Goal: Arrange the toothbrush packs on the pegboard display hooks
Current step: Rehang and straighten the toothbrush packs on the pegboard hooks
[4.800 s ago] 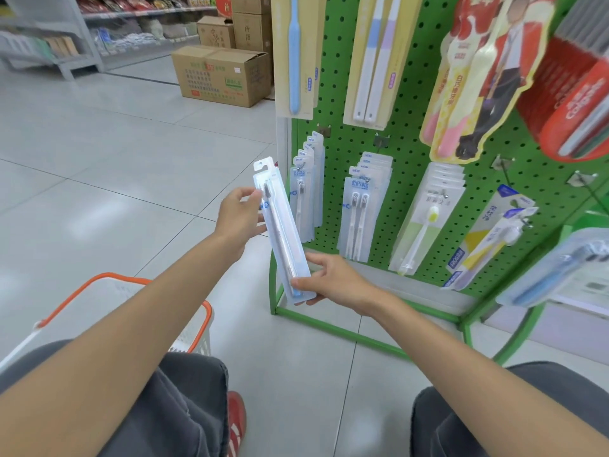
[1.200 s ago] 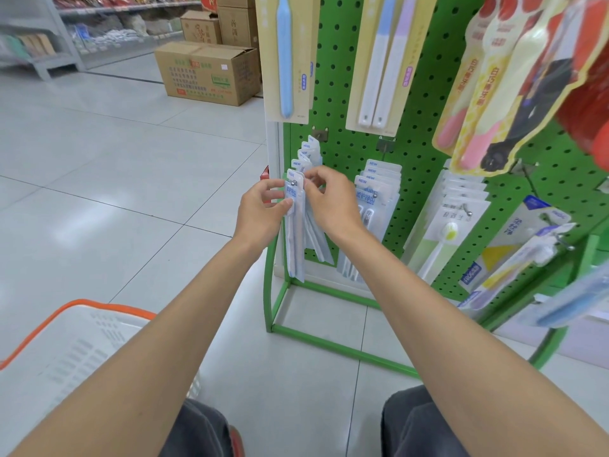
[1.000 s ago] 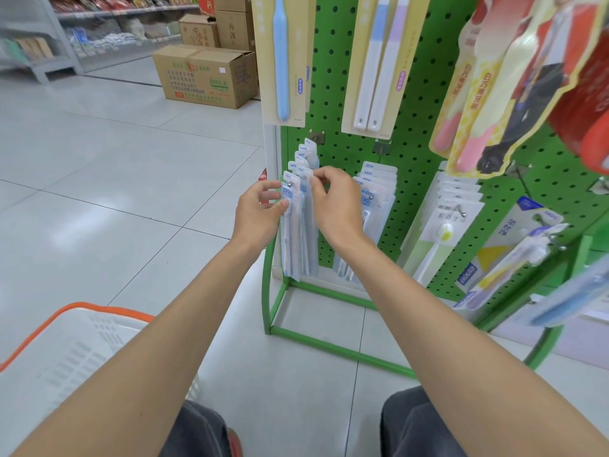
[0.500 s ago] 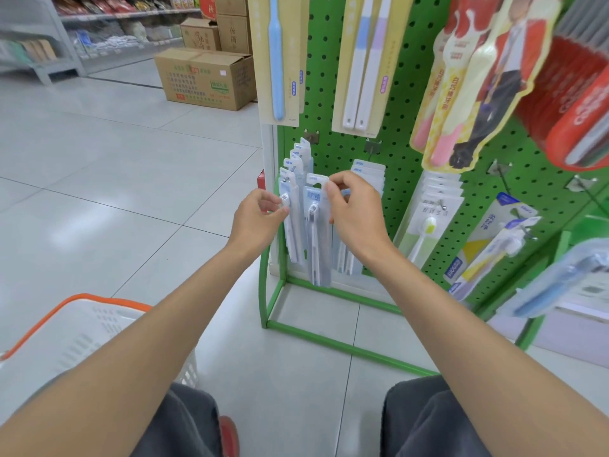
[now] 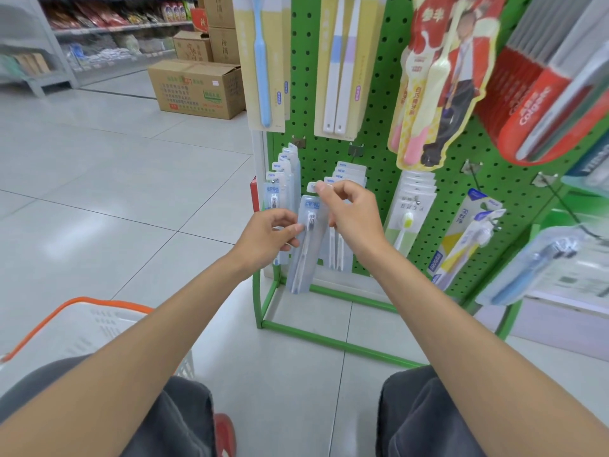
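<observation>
**Fingers pinch one toothbrush pack free of the hooks**

The fingers (image 5: 324, 189) of the right hand (image 5: 354, 216) are closed narrow on the hang tab at the top of a clear toothbrush pack (image 5: 304, 245), while the left hand (image 5: 268, 237) pinches the pack's left edge beside the bristles. The pack hangs tilted in the air in front of the green pegboard (image 5: 329, 153), its foot swung toward 7 o'clock, between the single-brush row (image 5: 280, 186) at 10 o'clock of it and the twin-brush row (image 5: 346, 173) at 1 o'clock.

The tab hole looks clear of any hook, though the fingers cover it and this cannot be told for sure. The risk is a missed threading: a covered hole may catch the hook tip, bend the tab or knock neighbouring packs loose. With only two light pinches, the slick plastic could also twist and drop to the floor (image 5: 131, 192).

Room is tight at 12 o'clock, where the yellow-carded packs (image 5: 339, 61) hang low, and open toward 9 o'clock. The orange-rimmed basket (image 5: 99, 324) sits at 7 o'clock, well apart.
</observation>
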Motion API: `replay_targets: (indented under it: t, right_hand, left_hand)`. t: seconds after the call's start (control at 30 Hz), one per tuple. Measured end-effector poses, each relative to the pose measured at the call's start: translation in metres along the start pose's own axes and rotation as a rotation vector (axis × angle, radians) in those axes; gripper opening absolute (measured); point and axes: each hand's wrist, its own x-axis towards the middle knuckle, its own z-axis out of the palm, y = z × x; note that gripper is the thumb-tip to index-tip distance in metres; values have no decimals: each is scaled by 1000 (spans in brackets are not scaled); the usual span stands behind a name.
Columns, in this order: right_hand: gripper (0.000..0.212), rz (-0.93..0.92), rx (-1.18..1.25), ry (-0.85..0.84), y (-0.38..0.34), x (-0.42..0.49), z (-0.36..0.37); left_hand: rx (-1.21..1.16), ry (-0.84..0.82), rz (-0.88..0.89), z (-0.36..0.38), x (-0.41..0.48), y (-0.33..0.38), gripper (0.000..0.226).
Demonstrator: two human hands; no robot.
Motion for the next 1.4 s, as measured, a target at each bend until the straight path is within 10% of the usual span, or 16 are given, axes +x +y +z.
replay_targets:
  t: [0.17,0.7,1.1,1.27,1.4]
  right_hand:
    - [41,84,-9,-27,2,3,-3]
    - [39,321,-453,-869,41,-21,14]
    - [33,-128,-866,-739,29,-42,26]
    - [41,-100,-734,-745,29,-39,21]
    - [51,-39,-615,-681,25,-38,17]
  left_hand:
    - [-93,43,-3,-1,-2,5,8]
    - [-433,360,-86,-36,12,16,17]
    - [139,360,103,-31,2,21,44]
    - [11,309,139,-33,5,23,66]
    - [-19,332,182,-37,-2,31,42]
